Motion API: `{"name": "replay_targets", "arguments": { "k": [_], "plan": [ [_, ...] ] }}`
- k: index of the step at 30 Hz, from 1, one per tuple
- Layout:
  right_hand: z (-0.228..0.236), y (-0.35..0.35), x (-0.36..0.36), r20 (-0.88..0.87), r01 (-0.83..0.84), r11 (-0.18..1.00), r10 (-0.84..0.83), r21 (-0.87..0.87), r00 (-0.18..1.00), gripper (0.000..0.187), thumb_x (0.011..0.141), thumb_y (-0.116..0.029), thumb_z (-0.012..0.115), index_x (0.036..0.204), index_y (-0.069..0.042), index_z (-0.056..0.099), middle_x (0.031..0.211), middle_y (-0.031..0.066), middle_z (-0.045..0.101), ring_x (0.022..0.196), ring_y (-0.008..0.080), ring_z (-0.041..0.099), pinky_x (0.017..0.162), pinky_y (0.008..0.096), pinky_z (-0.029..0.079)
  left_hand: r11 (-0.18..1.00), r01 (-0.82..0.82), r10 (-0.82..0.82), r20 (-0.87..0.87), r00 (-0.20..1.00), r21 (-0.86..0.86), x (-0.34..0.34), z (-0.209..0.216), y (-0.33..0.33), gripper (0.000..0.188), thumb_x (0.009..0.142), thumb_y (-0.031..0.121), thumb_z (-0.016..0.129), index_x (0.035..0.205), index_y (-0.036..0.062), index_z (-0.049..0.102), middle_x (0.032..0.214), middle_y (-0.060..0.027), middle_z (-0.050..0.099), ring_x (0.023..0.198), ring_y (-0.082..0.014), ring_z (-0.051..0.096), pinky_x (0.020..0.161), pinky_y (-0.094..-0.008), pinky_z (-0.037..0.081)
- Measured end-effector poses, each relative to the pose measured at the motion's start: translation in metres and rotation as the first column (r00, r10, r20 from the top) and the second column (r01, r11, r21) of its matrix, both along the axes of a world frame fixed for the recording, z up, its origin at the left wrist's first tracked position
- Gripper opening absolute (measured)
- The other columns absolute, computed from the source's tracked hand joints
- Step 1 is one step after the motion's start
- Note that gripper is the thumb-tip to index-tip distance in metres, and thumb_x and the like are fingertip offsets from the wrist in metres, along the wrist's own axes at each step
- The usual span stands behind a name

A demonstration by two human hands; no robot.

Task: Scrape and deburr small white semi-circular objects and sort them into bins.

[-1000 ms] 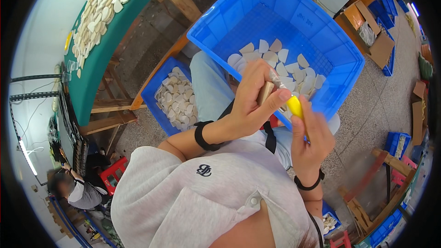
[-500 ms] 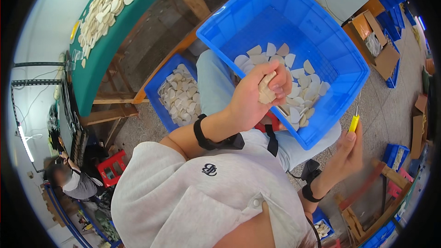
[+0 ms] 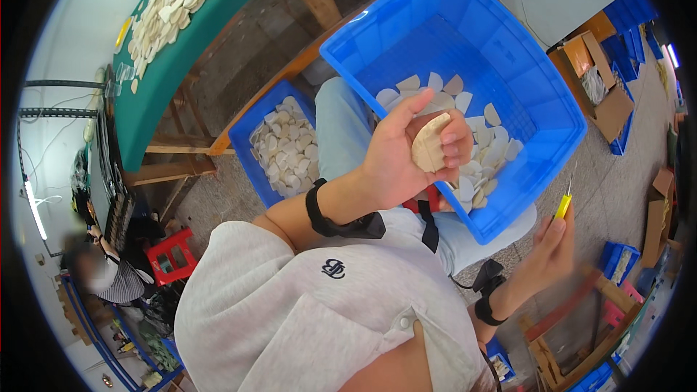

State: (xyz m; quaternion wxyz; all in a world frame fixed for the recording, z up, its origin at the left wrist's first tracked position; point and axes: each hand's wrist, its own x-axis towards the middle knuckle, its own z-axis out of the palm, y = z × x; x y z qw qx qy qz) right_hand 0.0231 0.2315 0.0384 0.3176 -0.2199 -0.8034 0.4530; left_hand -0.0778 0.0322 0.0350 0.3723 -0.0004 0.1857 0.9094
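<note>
My left hand (image 3: 392, 149) is raised over the near left part of a large blue bin (image 3: 501, 207). Its fingers curl around a cream half-round piece (image 3: 430, 149), while the thumb is lifted away from it; whether more than one piece lies in the palm I cannot tell. Below and beyond that hand, several similar white and cream pieces (image 3: 475, 174) lie loose in the bin. Off to the right of the bin, my right hand (image 3: 555, 247) grips a yellow-handled tool (image 3: 564, 206) with a thin metal shaft pointing up and away from me.
A smaller blue bin (image 3: 236, 134) full of like pieces stands left of my legs. At the upper left, a green table (image 3: 156, 94) carries a heap of them. Open cardboard boxes (image 3: 617, 105) stand at right. Another person (image 3: 120, 276) is far left, near a red stool (image 3: 172, 258).
My left thumb has lifted off and the fingers have opened a little, so more of the cream piece shows. The right hand's tool has tilted slightly. The view has shifted slightly.
</note>
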Motion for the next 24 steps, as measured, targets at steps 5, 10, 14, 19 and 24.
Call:
{"name": "replay_targets", "arguments": {
  "k": [5, 10, 14, 19, 24],
  "plan": [
    [-0.003, -0.001, -0.003, -0.007, 0.005, 1.0, -0.005, -0.016, 1.0, 0.031, 0.092, -0.02, 0.051, 0.113, 0.001, 0.059, 0.071, 0.0001, 0.055, 0.053, 0.0007, 0.039, 0.046, 0.0137, 0.026, 0.991, 0.049, -0.058, 0.074, 0.996, 0.121, -0.003, 0.002, -0.003, 0.042, 0.087, 0.048, 0.034, 0.075, 0.0101, 0.047, 0.069, -0.0003, 0.042, 0.069, -0.0126, 0.041, 0.056, -0.0258, 0.032],
    [-0.006, 0.004, -0.004, 0.031, -0.032, 0.999, 0.034, -0.043, 0.999, 0.031, 0.092, -0.018, 0.05, 0.114, 0.002, 0.058, 0.073, 0.001, 0.056, 0.055, 0.001, 0.041, 0.047, 0.0137, 0.029, 0.999, -0.029, 0.029, -0.005, 1.0, 0.041, -0.007, 0.001, -0.008, 0.041, 0.081, 0.031, 0.042, 0.11, 0.0042, 0.053, 0.084, -0.0033, 0.051, 0.078, -0.0146, 0.049, 0.06, -0.0252, 0.039],
    [-0.013, 0.01, -0.007, 0.029, -0.032, 0.998, 0.034, -0.057, 0.999, 0.031, 0.092, -0.016, 0.05, 0.115, 0.002, 0.057, 0.069, -0.0004, 0.052, 0.057, 0.0022, 0.041, 0.048, 0.0152, 0.029, 0.993, -0.115, 0.115, -0.023, 0.993, -0.012, -0.012, -0.003, -0.022, 0.05, 0.083, 0.029, 0.043, 0.125, 0.0018, 0.044, 0.092, -0.0079, 0.051, 0.089, -0.0191, 0.05, 0.066, -0.0301, 0.043],
    [-0.027, 0.03, -0.002, 0.111, 0.085, 0.996, -0.082, -0.024, 0.99, 0.034, 0.092, -0.021, 0.051, 0.118, 0.0, 0.056, 0.067, -0.0033, 0.048, 0.059, 0.0029, 0.041, 0.048, 0.0168, 0.031, 0.903, -0.243, 0.274, 0.042, 0.961, -0.354, -0.051, -0.073, -0.073, 0.044, 0.083, 0.03, 0.046, 0.122, 0.0096, 0.047, 0.085, -0.0022, 0.055, 0.075, -0.0141, 0.054, 0.056, -0.0273, 0.042],
    [0.0, 0.012, -0.004, 0.087, -0.087, 0.97, 0.069, 0.225, 0.994, 0.028, 0.089, -0.016, 0.056, 0.105, 0.006, 0.061, 0.077, 0.0143, 0.063, 0.061, 0.0192, 0.054, 0.055, 0.0319, 0.045, 0.43, -0.89, 0.806, -0.379, 0.455, -0.152, -0.177, -0.006, -0.222, 0.033, 0.089, 0.035, 0.044, 0.103, 0.0056, 0.05, 0.084, -0.008, 0.056, 0.08, -0.021, 0.058, 0.066, -0.0345, 0.05]
  ]
}}
